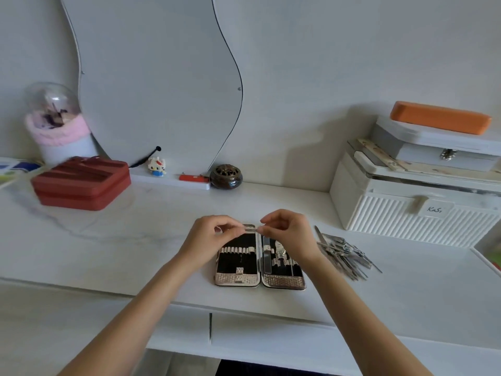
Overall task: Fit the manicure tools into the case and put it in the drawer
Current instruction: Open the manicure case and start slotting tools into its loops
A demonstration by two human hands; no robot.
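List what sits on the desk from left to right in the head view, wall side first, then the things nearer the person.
Along the wall: red case → toy cat → lighter → incense burner → white box. Nearer: left hand → manicure case → right hand → tool pile.

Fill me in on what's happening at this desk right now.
A person is packing a manicure set. The case lies open on the white desk, with a file and one or two other tools already in its right half. Both the left hand and the right hand pinch something small at the case's top edge. Most of the tools lie piled to its right. The drawer below is closed.
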